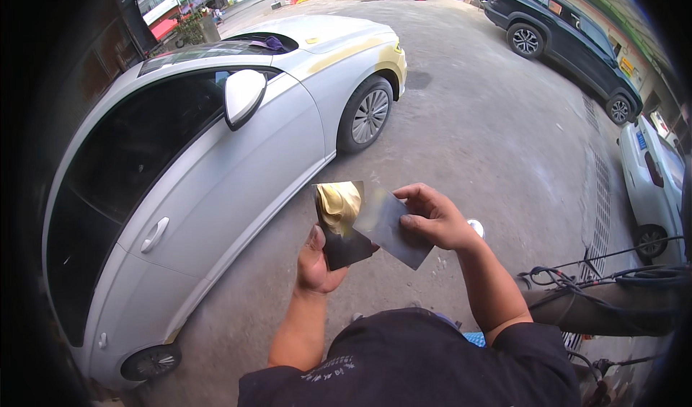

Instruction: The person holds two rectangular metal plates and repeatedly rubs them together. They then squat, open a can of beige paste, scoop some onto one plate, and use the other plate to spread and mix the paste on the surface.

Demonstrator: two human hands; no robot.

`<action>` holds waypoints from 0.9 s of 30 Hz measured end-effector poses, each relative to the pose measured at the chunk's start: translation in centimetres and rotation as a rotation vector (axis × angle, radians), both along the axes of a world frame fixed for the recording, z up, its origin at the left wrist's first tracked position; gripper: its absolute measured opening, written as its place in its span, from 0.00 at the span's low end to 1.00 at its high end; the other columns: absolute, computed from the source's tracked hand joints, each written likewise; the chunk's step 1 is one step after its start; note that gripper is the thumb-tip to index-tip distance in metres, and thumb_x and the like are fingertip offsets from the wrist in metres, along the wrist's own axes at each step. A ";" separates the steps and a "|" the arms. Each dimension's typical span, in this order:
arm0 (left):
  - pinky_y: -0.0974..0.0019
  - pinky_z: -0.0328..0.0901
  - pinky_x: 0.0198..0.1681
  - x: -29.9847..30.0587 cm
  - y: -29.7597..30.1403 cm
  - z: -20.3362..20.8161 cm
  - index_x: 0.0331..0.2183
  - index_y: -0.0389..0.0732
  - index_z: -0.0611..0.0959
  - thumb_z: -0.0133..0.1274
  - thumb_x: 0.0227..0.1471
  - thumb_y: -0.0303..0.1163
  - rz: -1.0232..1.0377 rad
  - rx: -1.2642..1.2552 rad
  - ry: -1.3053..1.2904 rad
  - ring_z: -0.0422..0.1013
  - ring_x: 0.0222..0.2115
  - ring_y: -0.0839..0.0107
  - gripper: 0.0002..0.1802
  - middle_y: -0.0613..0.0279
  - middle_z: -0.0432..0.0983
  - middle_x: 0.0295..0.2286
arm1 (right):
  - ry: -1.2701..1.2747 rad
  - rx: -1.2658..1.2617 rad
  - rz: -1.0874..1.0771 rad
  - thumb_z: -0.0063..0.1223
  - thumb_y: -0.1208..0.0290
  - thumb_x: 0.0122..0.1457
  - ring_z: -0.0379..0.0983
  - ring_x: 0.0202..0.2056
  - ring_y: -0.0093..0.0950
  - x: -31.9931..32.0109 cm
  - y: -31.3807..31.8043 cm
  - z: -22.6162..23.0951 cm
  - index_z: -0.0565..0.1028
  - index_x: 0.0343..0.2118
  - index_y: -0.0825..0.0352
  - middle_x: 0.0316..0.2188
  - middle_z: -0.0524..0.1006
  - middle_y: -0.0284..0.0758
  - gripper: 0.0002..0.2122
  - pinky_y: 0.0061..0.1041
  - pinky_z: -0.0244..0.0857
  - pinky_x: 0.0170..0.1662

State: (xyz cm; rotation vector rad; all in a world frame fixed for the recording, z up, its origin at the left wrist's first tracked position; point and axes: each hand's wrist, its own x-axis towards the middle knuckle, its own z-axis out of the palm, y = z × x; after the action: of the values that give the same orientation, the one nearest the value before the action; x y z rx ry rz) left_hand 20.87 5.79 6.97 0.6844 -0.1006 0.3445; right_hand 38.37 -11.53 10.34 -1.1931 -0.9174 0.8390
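My left hand (317, 263) holds a dark flat plate (340, 242) from below, with a lump of yellow putty (339, 204) on its upper part. In my right hand (431, 216) I pinch a dark rectangular spreader (393, 227) by its right edge; its left corner overlaps the plate next to the putty. Both hands are in front of my chest, above the concrete ground. To my left stands a white car (216, 162), its front fender smeared with yellowish filler (360, 50).
A dark SUV (562, 39) is parked at the upper right and another white car (652, 176) at the right edge. Black hoses and cables (613, 277) lie to my right near a drain grate (598, 212). Tyres and a green bin stand far back.
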 end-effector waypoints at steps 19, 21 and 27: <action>0.52 0.56 0.61 0.9 -0.3 -1.3 0.61 0.39 0.60 0.42 0.61 0.57 0.178 0.162 0.020 0.62 0.57 0.58 0.38 0.55 0.63 0.57 | -0.099 -0.138 -0.049 0.50 0.78 0.57 0.72 0.42 0.21 -1.5 0.6 -1.3 0.69 0.52 0.70 0.41 0.76 0.35 0.18 0.25 0.68 0.46; 0.53 0.56 0.61 1.5 -0.7 -1.9 0.62 0.39 0.59 0.41 0.60 0.58 0.194 0.223 -0.005 0.61 0.58 0.60 0.40 0.57 0.62 0.58 | 0.013 -0.084 -0.060 0.51 0.78 0.57 0.72 0.42 0.21 -1.9 1.4 -2.0 0.68 0.52 0.71 0.42 0.76 0.36 0.19 0.26 0.68 0.46; 0.63 0.62 0.55 2.2 -0.8 -3.8 0.57 0.37 0.70 0.45 0.63 0.47 0.361 0.702 0.051 0.66 0.53 0.67 0.29 0.55 0.70 0.51 | 0.383 0.035 -0.120 0.54 0.79 0.56 0.74 0.42 0.24 -1.3 2.5 -0.8 0.67 0.53 0.72 0.43 0.75 0.37 0.20 0.25 0.70 0.46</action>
State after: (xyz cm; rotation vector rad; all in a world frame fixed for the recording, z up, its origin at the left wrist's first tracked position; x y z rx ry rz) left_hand 23.11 4.99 3.20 1.4131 -0.0468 0.6493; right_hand 37.08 -8.98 9.50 -1.0005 -0.5409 0.9110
